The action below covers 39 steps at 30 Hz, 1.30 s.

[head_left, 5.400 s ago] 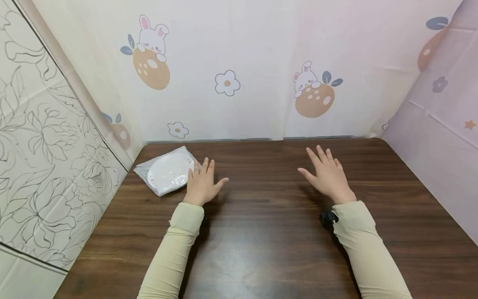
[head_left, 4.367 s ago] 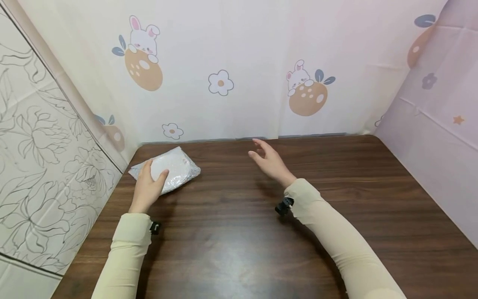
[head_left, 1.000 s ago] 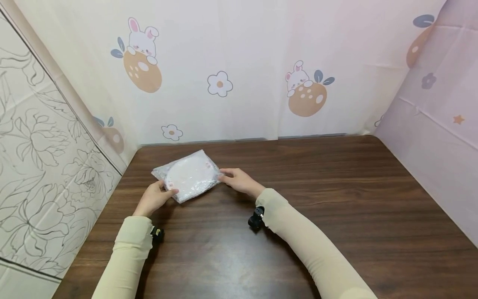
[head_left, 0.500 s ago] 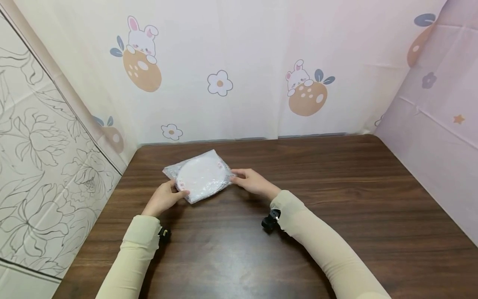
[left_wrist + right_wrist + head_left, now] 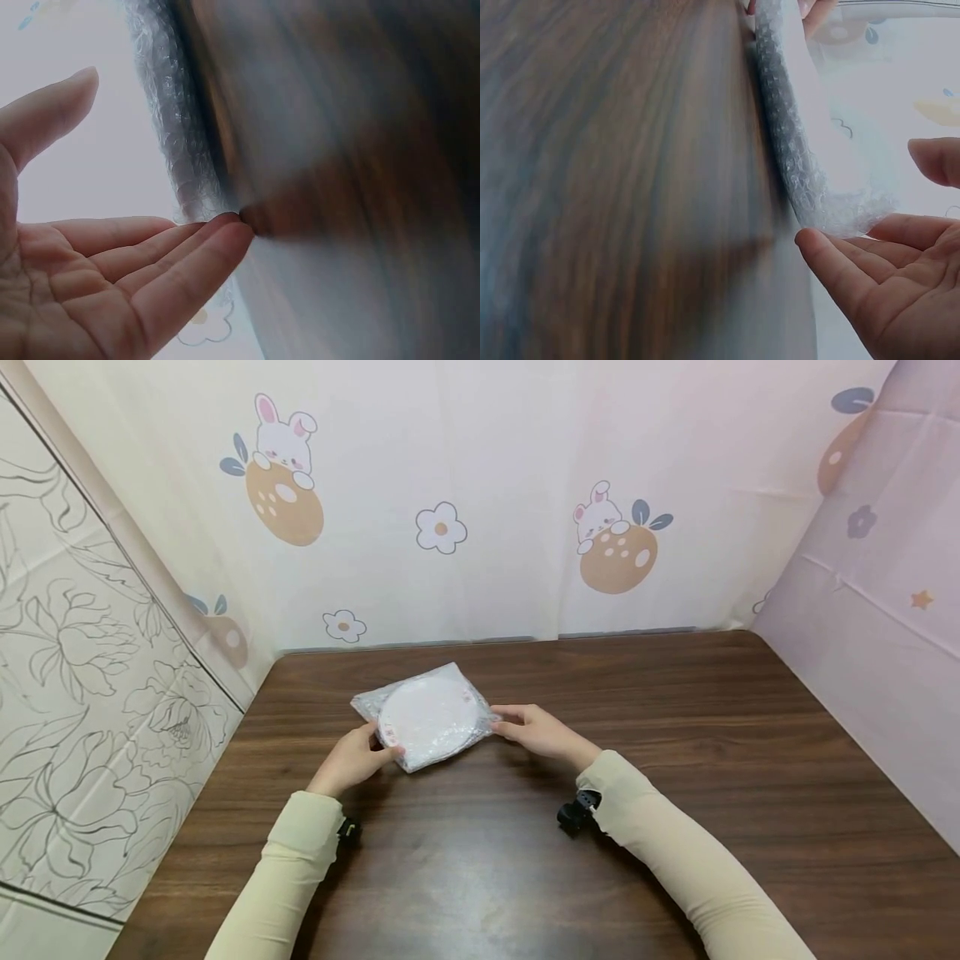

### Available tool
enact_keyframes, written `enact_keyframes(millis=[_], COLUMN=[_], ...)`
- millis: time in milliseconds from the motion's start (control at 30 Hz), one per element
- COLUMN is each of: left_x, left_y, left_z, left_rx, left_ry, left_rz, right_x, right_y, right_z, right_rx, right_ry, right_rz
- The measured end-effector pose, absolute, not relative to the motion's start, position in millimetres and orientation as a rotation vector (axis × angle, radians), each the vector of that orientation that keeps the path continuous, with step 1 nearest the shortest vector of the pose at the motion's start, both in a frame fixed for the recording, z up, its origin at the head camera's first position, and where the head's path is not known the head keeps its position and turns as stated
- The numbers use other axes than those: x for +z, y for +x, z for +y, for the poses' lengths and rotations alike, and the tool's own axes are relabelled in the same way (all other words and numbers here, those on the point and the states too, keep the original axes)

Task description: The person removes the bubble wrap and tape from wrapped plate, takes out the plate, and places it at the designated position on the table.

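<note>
Toward the counter (image 5: 675,693)'s far edge is a bubble-wrapped package (image 5: 431,714), touched by my left hand (image 5: 352,762) and right hand (image 5: 538,732), both wide, straight-fingered; uneven pressure could twist it.

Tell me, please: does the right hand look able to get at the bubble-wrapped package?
Yes, it seems so: the right hand touches the right corner of the bubble-wrapped package, and nothing visible stands between them. The left hand is at the near-left edge, apparently out of the way.
</note>
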State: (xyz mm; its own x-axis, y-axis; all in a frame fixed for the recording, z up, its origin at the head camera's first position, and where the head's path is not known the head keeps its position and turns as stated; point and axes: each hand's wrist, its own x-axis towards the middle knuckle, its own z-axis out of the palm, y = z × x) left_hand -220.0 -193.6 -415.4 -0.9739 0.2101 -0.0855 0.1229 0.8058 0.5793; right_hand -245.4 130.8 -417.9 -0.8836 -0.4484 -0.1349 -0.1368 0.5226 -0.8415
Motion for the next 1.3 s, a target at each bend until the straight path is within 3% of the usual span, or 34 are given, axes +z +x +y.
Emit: enact_keyframes(millis=[1300], left_x=[-414.3], left_y=[-209.8], left_z=[-128.5], left_rx=[0.885], left_ry=[0.438], left_rz=[2.748], right_x=[-412.5], right_y=[-235.5], right_z=[207.5], right_rx=[-1.065], right_ry=[-0.545], right_rz=[2.685])
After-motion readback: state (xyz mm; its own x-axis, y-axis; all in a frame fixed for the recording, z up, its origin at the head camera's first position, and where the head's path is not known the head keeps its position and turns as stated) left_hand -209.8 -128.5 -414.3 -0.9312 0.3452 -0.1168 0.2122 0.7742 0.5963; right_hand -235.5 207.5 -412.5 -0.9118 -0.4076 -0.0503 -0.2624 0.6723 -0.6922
